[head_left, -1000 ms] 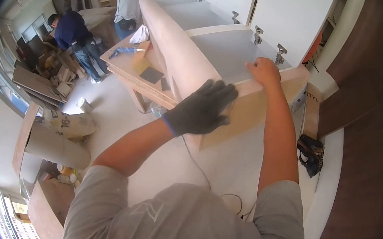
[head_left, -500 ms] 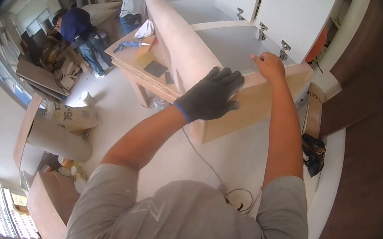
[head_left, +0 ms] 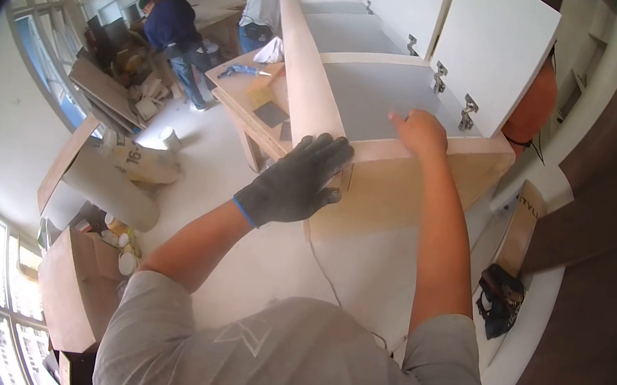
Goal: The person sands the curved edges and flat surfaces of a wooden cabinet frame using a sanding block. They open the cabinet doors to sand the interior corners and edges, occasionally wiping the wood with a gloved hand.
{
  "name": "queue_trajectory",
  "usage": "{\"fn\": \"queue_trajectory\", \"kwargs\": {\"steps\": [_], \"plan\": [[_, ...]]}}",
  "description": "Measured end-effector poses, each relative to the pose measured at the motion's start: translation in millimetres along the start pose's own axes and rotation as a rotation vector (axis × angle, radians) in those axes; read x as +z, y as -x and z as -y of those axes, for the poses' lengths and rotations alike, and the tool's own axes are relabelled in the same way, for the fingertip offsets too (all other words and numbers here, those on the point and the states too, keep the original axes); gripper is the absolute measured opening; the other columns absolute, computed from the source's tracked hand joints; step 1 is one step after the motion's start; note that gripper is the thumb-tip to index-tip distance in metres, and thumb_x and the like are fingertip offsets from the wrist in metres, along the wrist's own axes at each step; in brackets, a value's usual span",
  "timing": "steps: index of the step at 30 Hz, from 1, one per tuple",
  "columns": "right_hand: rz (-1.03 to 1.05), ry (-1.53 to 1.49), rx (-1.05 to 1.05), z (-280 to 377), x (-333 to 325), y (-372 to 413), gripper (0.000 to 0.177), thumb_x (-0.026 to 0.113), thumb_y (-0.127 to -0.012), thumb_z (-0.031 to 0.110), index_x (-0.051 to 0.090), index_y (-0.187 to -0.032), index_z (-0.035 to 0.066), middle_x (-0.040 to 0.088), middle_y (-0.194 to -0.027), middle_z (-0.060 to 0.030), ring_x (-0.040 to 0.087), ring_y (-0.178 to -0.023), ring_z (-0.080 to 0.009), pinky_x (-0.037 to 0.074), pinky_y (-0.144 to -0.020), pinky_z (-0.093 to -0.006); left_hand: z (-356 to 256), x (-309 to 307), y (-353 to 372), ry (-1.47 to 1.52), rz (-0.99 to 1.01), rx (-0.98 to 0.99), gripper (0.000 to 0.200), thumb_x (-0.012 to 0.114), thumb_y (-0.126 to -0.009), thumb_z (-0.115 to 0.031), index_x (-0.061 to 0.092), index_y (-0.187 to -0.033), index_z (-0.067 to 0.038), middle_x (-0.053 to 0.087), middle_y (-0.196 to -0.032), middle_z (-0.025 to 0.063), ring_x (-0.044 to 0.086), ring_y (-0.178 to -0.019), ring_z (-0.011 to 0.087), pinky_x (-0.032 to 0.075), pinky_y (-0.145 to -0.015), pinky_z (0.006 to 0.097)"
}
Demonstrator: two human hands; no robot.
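Observation:
In the head view, a long unfinished wooden cabinet (head_left: 417, 199) lies before me, its rounded front rail (head_left: 310, 76) pale and smooth. My left hand (head_left: 298, 179), in a dark grey glove with a blue cuff, lies flat at the near corner where rail and end panel meet. Its fingers are stretched out; anything under the palm is hidden. Bare, my right hand (head_left: 420, 135) rests at the end panel's top edge (head_left: 474, 146), thumb stuck out to the left. The other fingers curl over the edge, their tips out of sight.
Raised white doors (head_left: 490, 53) on metal hinges stand along the cabinet's right. A low wooden table (head_left: 230, 89) with a blue tool and sandpaper-like sheets adjoins its left. Two people (head_left: 177, 35) work farther back. A cable (head_left: 325, 273) crosses the floor; wood scraps (head_left: 151, 98) lie left.
The view has turned, so the cabinet sits lower and the room shows farther right. My left hand has slid left along the corner. My right hand stays at the panel's edge.

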State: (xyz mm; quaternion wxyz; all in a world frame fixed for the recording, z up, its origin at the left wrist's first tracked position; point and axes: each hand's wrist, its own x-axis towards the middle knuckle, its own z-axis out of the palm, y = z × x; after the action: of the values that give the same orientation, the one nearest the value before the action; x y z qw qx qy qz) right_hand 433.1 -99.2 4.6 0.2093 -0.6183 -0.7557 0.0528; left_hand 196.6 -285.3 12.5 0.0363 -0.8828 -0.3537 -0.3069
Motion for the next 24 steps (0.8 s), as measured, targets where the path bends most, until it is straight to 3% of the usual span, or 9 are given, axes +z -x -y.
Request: {"fn": "queue_trajectory", "kwargs": {"steps": [3,5,10,11,14,16,20,23,24], "plan": [[0.105,0.042,-0.023,0.6,7.9,8.4,0.066,0.062,-0.100,0.063,0.076,-0.114,-0.001,0.075,-0.119,-0.0240,0.071,-0.115,-0.0419,0.055,-0.099,-0.0510,-4.6,11.1,-15.7,-0.074,0.089,-0.161,0.039,0.072,-0.090,-0.016,0.056,-0.121,0.001,0.057,-0.120,0.0175,0.054,-0.110,0.0393,0.044,-0.104,0.0512],[0.221,-0.038,0.014,7.8,-19.5,13.2,0.068,0.061,-0.101,0.063,0.075,-0.119,-0.001,0.074,-0.125,-0.0240,0.069,-0.120,-0.0413,0.054,-0.102,-0.0504,-2.3,16.8,-13.0,-0.118,0.064,-0.118,0.041,0.072,-0.092,-0.018,0.056,-0.125,0.001,0.057,-0.122,0.0179,0.054,-0.110,0.0394,0.045,-0.103,0.0512],[0.019,-0.003,-0.036,2.1,-3.2,2.1,0.065,0.059,-0.103,0.061,0.077,-0.116,0.000,0.075,-0.122,-0.0227,0.071,-0.118,-0.0413,0.055,-0.101,-0.0506,-17.1,4.5,8.4,-0.327,-0.062,-0.060,0.042,0.072,-0.093,-0.018,0.055,-0.126,0.001,0.057,-0.123,0.0194,0.055,-0.111,0.0395,0.046,-0.103,0.0500],[0.027,0.048,-0.073,0.6,7.5,8.2,0.064,0.058,-0.104,0.060,0.078,-0.116,0.000,0.075,-0.123,-0.0224,0.071,-0.118,-0.0416,0.055,-0.101,-0.0507,-17.0,10.9,2.9,-0.235,-0.026,-0.122,0.040,0.071,-0.093,-0.017,0.055,-0.125,0.001,0.057,-0.122,0.0193,0.055,-0.112,0.0398,0.046,-0.102,0.0501],[0.328,-0.067,-0.011,16.2,-34.2,20.1,0.062,0.059,-0.104,0.059,0.078,-0.117,0.001,0.076,-0.122,-0.0219,0.071,-0.118,-0.0400,0.055,-0.101,-0.0504,-18.3,22.5,-12.0,-0.212,0.034,-0.225,0.037,0.070,-0.093,-0.014,0.055,-0.123,0.001,0.056,-0.120,0.0188,0.054,-0.113,0.0399,0.046,-0.102,0.0503],[0.185,-0.071,-0.035,9.6,-20.1,16.6,0.062,0.058,-0.104,0.059,0.079,-0.113,0.002,0.078,-0.116,-0.0205,0.073,-0.115,-0.0390,0.056,-0.100,-0.0496,-26.6,18.7,-7.4,-0.158,0.020,-0.230,0.038,0.071,-0.091,-0.015,0.055,-0.122,0.001,0.056,-0.120,0.0180,0.053,-0.114,0.0397,0.046,-0.102,0.0505],[-0.014,-0.021,-0.108,1.2,4.8,9.8,0.062,0.057,-0.105,0.059,0.079,-0.108,0.001,0.079,-0.109,-0.0185,0.074,-0.111,-0.0373,0.055,-0.099,-0.0498,-36.7,14.5,17.5,-0.359,-0.050,-0.159,0.043,0.075,-0.093,-0.023,0.056,-0.124,0.000,0.057,-0.125,0.0174,0.054,-0.116,0.0379,0.046,-0.104,0.0493],[0.368,0.006,-0.057,15.2,-30.4,13.1,0.063,0.056,-0.105,0.059,0.079,-0.108,0.001,0.080,-0.108,-0.0180,0.074,-0.111,-0.0385,0.056,-0.099,-0.0512,-24.5,18.7,-18.5,-0.205,0.150,-0.332,0.045,0.075,-0.092,-0.023,0.056,-0.126,0.000,0.056,-0.125,0.0196,0.054,-0.118,0.0382,0.045,-0.106,0.0499],[0.324,-0.019,-0.047,15.6,-28.4,13.4,0.063,0.056,-0.105,0.060,0.080,-0.107,0.001,0.080,-0.108,-0.0180,0.075,-0.111,-0.0386,0.056,-0.099,-0.0514,-28.2,18.8,-22.1,-0.183,0.123,-0.366,0.044,0.074,-0.092,-0.023,0.056,-0.125,0.001,0.056,-0.124,0.0214,0.053,-0.118,0.0393,0.045,-0.107,0.0510]]}}
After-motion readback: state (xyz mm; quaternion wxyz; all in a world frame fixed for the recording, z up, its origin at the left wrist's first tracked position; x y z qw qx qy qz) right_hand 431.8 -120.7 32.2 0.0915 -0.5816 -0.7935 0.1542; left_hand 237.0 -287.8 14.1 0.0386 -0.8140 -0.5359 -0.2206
